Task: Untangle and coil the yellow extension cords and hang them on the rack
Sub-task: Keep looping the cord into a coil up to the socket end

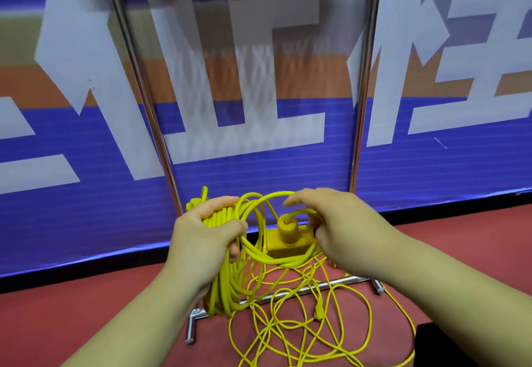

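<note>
The silver metal rack (138, 79) is cut off by the top edge, and the grey-white sheet (230, 64) between its poles is blurred. The left hand (201, 234) covers the middle of the coiled yellow cord bundle (221, 289). The right hand (345, 228) hides one end of the yellow socket block (288, 244); whether its grip closes on cord cannot be told. Loose yellow cord (288, 332) and a black object (449, 343) run off the bottom edge.

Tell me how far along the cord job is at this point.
Partly done. Several loops are already gathered into a coil gripped by the left hand. The right hand holds another loop. Left: a tangle of cord on the floor, and the coil is not yet on the rack.
</note>
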Action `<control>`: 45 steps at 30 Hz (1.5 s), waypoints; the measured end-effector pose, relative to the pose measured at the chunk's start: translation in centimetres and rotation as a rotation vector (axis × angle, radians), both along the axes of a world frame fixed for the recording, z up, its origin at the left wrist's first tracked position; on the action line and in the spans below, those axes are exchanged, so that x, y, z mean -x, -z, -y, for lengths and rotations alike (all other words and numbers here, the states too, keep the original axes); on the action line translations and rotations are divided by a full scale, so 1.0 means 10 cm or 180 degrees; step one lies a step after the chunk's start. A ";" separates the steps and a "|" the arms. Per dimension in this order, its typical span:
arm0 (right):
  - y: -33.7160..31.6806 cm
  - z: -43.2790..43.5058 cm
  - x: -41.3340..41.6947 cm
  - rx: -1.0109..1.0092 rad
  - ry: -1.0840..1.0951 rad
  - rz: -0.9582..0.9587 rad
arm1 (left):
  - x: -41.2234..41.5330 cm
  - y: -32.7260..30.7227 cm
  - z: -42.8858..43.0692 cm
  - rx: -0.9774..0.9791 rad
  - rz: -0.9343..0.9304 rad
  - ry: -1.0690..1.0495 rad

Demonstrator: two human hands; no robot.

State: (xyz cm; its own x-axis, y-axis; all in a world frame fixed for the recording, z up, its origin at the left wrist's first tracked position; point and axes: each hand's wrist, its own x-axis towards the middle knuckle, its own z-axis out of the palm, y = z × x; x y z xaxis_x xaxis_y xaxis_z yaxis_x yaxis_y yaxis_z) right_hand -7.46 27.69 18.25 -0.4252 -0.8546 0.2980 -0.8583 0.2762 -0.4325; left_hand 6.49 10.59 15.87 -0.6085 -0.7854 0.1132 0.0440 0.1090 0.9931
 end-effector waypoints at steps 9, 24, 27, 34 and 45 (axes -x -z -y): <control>-0.02 0.08 -0.01 0.0554 0.0192 -0.1548 | -0.01 -0.04 -0.01 0.0021 -0.0066 0.0031; -0.07 0.01 0.06 0.1513 -0.0016 0.0164 | -0.10 -0.04 0.09 -0.0443 -0.0089 0.0060; -0.14 0.00 -0.03 0.1828 -0.0098 0.0856 | -0.07 0.00 0.11 -0.0726 -0.0026 0.0032; -0.22 0.00 -0.03 0.2153 -0.0228 0.2180 | 0.01 0.11 0.09 -0.0956 0.0057 0.0045; -0.37 0.02 0.00 0.2553 -0.0605 0.4459 | 0.22 0.24 -0.17 -0.1082 0.0200 0.0127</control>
State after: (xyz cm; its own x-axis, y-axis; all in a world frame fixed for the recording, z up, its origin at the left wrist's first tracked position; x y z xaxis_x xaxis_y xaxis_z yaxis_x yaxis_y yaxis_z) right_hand -7.47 27.48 21.93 -0.6441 -0.7481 0.1600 0.3164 -0.4510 -0.8346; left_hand 4.27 12.34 13.48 -0.6371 -0.7472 -0.1894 -0.0207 -0.2290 0.9732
